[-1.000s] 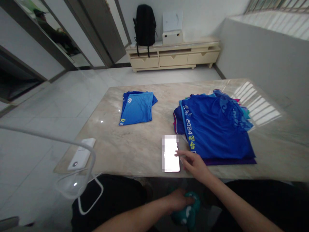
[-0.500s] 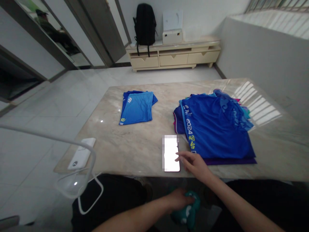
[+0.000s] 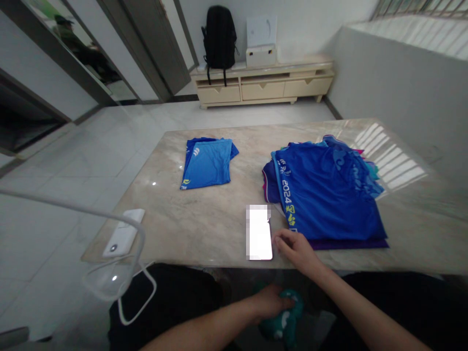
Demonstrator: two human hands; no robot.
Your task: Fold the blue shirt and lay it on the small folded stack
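My right hand hovers at the table's front edge, just right of a phone lying face up with a bright, partly blurred screen. Its fingers are bent and a little apart, with nothing seen between them. Below the table edge, my left hand grips a bunched teal cloth with white marks; its fingers are partly in shadow. Right of the phone lies a stack of garments, topped by a blue jersey printed "2024". Folded blue garments lie farther back on the left.
The marble-patterned table bears a white flat device at its left end. A white bent tube crosses the left foreground. Against the far wall, a low cabinet holds a black backpack and white boxes. A person sits beyond the doorway.
My right hand's fingers have drawn back to the right, off the phone's right edge. The left hand and the teal cloth stay in place.
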